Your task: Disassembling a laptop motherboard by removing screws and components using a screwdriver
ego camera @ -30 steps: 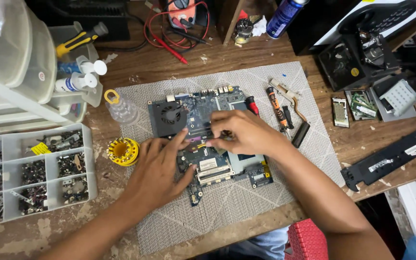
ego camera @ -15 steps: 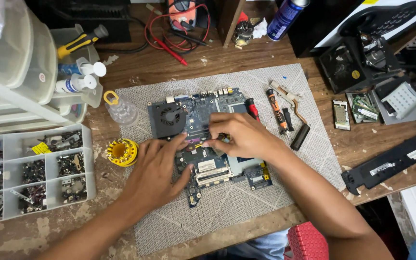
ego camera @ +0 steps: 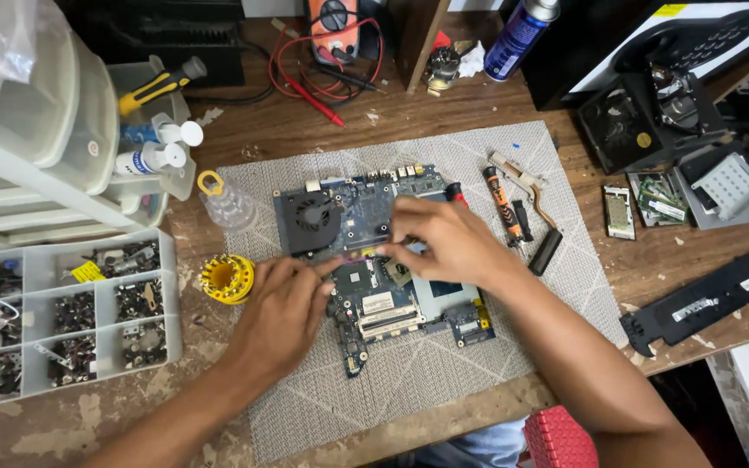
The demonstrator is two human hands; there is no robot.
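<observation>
A blue laptop circuit board [ego camera: 374,303] with a black fan [ego camera: 309,217] lies on a grey woven mat [ego camera: 444,381]. My left hand [ego camera: 283,312] rests on the board's left side, its fingertips pinched at a small purple piece near the board's middle. From the right, my right hand [ego camera: 444,243] reaches over the board, and its fingertips meet the same spot. What the fingers pinch is too small to make out.
A yellow spool [ego camera: 227,277] and a clear bottle [ego camera: 223,201] sit left of the board. A screwdriver [ego camera: 503,204] and metal parts lie right of it. A compartment box of screws [ego camera: 62,312] stands at the left, computer parts [ego camera: 652,204] at the right.
Both hands stay over the board's middle. My right hand has shifted slightly, its fingers drawn closer to the left fingertips.
</observation>
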